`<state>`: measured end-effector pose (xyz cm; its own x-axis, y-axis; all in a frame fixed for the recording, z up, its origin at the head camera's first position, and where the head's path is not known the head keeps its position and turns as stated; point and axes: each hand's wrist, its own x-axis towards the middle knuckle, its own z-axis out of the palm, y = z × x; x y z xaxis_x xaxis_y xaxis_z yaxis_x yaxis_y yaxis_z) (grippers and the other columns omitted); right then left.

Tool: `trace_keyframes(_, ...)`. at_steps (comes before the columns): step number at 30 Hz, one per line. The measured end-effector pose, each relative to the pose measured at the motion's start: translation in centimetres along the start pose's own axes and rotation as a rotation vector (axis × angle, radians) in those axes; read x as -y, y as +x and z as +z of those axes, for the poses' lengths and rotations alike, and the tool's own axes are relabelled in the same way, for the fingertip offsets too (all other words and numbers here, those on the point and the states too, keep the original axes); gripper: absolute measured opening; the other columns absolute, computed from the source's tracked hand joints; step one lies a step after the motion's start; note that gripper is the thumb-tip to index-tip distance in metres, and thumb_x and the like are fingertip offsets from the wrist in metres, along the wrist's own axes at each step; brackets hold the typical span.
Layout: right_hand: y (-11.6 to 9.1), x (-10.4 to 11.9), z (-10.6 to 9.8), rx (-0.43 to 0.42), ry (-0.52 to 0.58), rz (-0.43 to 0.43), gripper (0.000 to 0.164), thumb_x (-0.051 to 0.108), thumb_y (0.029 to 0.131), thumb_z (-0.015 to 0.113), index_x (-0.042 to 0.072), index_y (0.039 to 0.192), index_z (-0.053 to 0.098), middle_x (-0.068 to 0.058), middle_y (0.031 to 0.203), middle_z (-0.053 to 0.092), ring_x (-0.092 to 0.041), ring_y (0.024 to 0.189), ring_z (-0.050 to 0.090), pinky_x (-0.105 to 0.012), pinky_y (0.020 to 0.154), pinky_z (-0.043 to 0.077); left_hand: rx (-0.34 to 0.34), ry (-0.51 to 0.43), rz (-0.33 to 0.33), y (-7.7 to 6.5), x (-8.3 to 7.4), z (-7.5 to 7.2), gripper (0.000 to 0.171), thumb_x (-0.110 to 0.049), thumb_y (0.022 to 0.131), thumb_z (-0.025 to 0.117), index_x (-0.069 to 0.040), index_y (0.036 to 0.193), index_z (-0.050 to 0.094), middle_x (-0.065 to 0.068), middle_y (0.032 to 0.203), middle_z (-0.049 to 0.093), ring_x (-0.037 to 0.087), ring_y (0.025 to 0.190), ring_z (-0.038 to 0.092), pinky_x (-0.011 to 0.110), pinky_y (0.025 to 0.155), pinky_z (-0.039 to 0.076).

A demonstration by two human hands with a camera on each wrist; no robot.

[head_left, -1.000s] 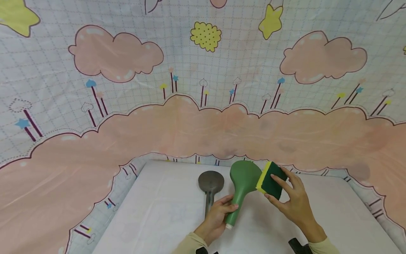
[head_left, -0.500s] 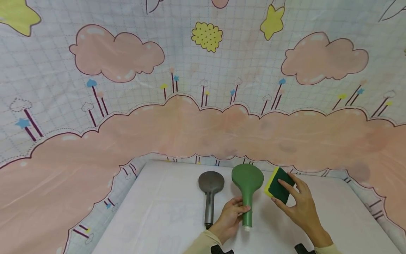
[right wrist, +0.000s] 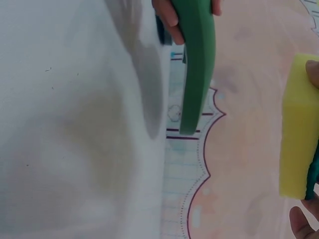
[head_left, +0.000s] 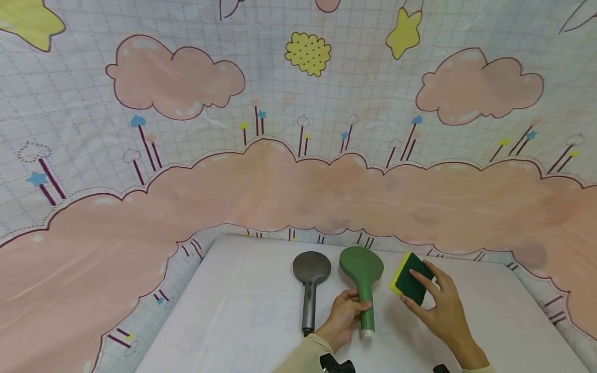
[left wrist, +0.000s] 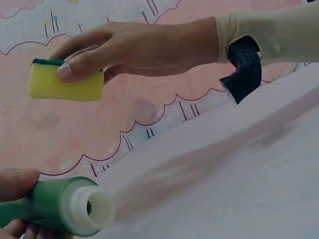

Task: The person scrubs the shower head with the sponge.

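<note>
My left hand (head_left: 344,317) grips the handle of a green shower head (head_left: 361,265), its round head pointing away from me. The handle's hollow white threaded end (left wrist: 97,208) shows in the left wrist view. My right hand (head_left: 445,311) pinches a sponge (head_left: 412,278), yellow foam with a dark green scouring side, between thumb and fingers. The sponge is apart from the shower head, to its right. In the right wrist view the shower head (right wrist: 197,74) appears edge-on, above the white surface, with the yellow foam (right wrist: 298,144) at the right edge.
A grey shower head (head_left: 311,269) lies on the white tabletop (head_left: 224,311), just left of my left hand. Behind the table hangs a patterned cloth (head_left: 280,186) with clouds and stars. Each wrist wears a dark camera mount (head_left: 337,363).
The green shower head has swung from tilted to nearly upright in view, and moved right and slightly nearer. The sponge, which overlapped its edge, has moved right and away from it.
</note>
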<state>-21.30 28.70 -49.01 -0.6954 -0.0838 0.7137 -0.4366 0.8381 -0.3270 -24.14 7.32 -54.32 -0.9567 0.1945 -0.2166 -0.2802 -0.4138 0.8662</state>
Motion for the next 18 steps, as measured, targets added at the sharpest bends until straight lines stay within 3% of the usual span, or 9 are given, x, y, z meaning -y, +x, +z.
trace_keyframes(13,-1.1,-0.1,0.3,0.019,-0.004,0.039,0.067,0.022,0.059,0.092,0.015,0.121,0.069,-0.024,0.140,0.049,-0.044,0.122,0.044,-0.067,0.084,0.047,-0.017,-0.004,-0.048,0.8,1.0,0.0,0.032,0.006,0.079,0.070,0.002,0.107,0.055,0.008,0.096,0.066,0.016,0.084,0.064,0.029,0.076,0.053)
trace_keyframes(18,-1.5,0.0,0.3,0.025,-0.009,0.044,0.067,0.023,0.060,0.092,0.015,0.122,0.068,-0.023,0.140,0.049,-0.044,0.123,0.044,-0.066,0.084,0.047,-0.031,0.045,-0.053,0.7,1.0,-0.1,0.035,0.007,0.078,0.073,0.003,0.107,0.054,0.012,0.098,0.067,0.018,0.085,0.067,0.032,0.077,0.056)
